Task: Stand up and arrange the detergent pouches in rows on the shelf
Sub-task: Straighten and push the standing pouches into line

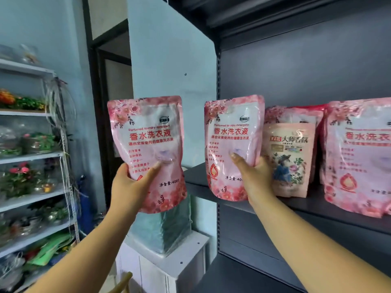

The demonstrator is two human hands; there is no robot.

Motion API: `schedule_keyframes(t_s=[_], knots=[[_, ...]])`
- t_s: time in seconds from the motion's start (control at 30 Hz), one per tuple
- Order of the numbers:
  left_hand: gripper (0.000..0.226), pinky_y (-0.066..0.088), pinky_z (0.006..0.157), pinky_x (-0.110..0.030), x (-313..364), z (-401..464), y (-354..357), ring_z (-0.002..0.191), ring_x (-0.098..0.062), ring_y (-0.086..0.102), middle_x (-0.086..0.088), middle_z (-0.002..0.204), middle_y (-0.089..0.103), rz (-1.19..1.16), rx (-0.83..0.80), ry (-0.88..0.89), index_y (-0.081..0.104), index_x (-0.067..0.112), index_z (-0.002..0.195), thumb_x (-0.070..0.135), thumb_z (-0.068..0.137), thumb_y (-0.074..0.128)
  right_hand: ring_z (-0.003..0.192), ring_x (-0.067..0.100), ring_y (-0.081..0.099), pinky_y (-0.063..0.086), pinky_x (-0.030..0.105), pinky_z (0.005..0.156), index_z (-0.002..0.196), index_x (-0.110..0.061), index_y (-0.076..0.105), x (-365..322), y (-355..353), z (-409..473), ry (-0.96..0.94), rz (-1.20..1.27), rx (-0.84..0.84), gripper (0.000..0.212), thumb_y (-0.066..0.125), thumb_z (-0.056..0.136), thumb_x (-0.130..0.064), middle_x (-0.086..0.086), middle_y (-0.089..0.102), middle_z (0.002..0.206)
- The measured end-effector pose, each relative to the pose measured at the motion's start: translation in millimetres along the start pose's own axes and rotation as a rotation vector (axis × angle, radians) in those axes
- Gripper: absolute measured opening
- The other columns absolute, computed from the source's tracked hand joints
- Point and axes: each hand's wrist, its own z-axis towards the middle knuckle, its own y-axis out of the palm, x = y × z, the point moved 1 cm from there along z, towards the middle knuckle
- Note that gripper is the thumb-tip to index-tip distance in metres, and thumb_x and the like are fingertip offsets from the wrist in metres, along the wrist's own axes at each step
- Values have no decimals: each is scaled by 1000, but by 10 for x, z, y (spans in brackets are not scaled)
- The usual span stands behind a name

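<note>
My left hand [131,182] grips a pink floral detergent pouch [148,144] upright in the air, left of the dark shelf unit. My right hand [251,176] holds a second pink pouch [230,136] upright at the left end of the dark shelf [196,176], its bottom at the shelf's front edge. On the shelf stand a smaller beige pouch [289,161] with pink pouches behind it [292,115], and a large pink pouch [359,155] at the right.
A white rack [31,155] with flowers and packaged goods stands at the left. A white cabinet [169,263] with a wrapped bundle sits below, between my arms. Another dark shelf [243,271] lies underneath. A pale blue wall panel is behind the left pouch.
</note>
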Motion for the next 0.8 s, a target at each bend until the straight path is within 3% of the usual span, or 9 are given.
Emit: schedule_keyframes(t_s=[0.13, 0.3, 0.47, 0.63, 0.73, 0.8], knots=[[39, 52, 74, -35, -288, 526, 410, 87, -21, 63, 5, 90, 63, 25, -11, 6, 55, 16, 102, 34, 73, 74, 89, 23, 62, 47, 29, 75, 101, -5, 61, 289, 231, 449, 5, -106, 97, 38, 72, 78, -33, 11, 67, 102], [41, 52, 83, -40, -614, 1050, 1003, 87, -23, 60, 1, 93, 60, 70, -52, 2, 49, 19, 100, 36, 73, 75, 100, 29, 63, 51, 38, 87, 107, -4, 63, 530, 484, 858, -2, -144, 208, 38, 71, 79, -28, 14, 67, 108], [49, 50, 84, -38, -905, 1408, 1537, 97, -30, 60, -5, 99, 60, 102, -188, -10, 48, 13, 106, 39, 73, 74, 103, 26, 61, 44, 24, 80, 113, -5, 61, 616, 528, 1060, -29, -225, 283, 40, 69, 82, -28, 10, 66, 112], [65, 44, 93, -41, -1075, 1796, 2080, 111, -33, 55, -10, 121, 57, 77, -446, -86, 39, 7, 123, 41, 77, 70, 110, 26, 59, 43, 25, 88, 119, -6, 56, 764, 480, 1305, -17, -347, 401, 44, 65, 84, -32, 9, 63, 120], [69, 48, 92, -49, -1199, 1970, 2357, 106, -32, 59, -9, 116, 61, -18, -517, -118, 45, 8, 122, 45, 72, 72, 112, 26, 58, 46, 32, 93, 121, -7, 54, 847, 460, 1495, -28, -397, 449, 48, 65, 83, -34, 9, 62, 121], [64, 48, 91, -45, -1255, 1972, 2496, 100, -27, 58, -3, 109, 59, -46, -509, -109, 45, 7, 120, 43, 74, 72, 113, 25, 57, 45, 29, 94, 122, -8, 54, 888, 434, 1599, -39, -406, 474, 49, 66, 83, -33, 8, 62, 122]])
